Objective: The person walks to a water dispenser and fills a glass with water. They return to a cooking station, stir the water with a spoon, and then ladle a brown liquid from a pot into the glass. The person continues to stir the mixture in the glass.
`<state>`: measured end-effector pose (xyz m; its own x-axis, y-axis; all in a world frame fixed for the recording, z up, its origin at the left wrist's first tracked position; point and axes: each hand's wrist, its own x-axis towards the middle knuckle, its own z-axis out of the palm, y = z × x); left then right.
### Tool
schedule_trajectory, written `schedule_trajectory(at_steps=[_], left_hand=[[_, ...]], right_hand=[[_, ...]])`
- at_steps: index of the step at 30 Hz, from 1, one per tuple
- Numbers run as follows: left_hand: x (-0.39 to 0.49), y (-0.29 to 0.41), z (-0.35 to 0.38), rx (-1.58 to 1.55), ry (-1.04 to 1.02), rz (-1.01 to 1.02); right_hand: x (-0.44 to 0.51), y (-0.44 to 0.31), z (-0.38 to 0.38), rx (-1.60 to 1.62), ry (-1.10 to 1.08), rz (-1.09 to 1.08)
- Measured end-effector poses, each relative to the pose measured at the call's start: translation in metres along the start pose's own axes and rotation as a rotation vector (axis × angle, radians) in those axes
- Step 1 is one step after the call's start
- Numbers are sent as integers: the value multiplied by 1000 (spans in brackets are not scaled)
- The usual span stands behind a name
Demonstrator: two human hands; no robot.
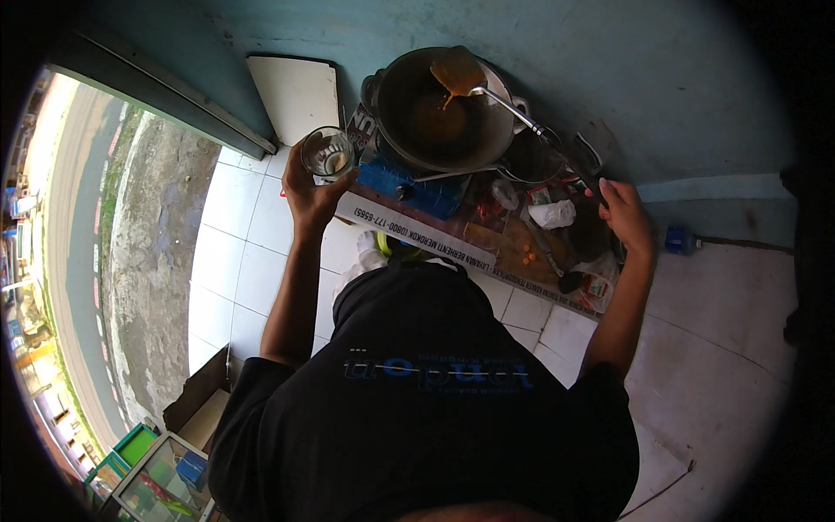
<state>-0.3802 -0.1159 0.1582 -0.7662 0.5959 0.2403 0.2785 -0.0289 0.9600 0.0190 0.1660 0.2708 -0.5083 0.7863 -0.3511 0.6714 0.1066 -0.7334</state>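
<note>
My left hand [312,196] grips a clear drinking glass [328,153], with a little pale residue at its bottom. In my right hand [623,212] is the dark handle of a metal spatula [505,104]. The spatula's broad blade, coated in orange-brown sauce, hangs over a large dark wok [404,117], and some sauce trails off its edge. More orange-brown liquid [440,124] lies in the bottom of the wok. Under the wok is a blue gas stove [417,196] with a black knob facing me.
A low table [417,231] with a printed cover holds a smaller pan [531,156], a wooden cutting board [515,251] with a knife and orange pieces, and a white plastic bag [552,213]. A white board [297,94] leans on the wall. A glass case [166,476] stands lower left.
</note>
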Motion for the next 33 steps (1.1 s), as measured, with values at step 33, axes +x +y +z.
schedule_trajectory(at_steps=[33], left_hand=[[3, -6, 9, 15, 33, 11]], right_hand=[[9, 50, 139, -676, 311, -217]])
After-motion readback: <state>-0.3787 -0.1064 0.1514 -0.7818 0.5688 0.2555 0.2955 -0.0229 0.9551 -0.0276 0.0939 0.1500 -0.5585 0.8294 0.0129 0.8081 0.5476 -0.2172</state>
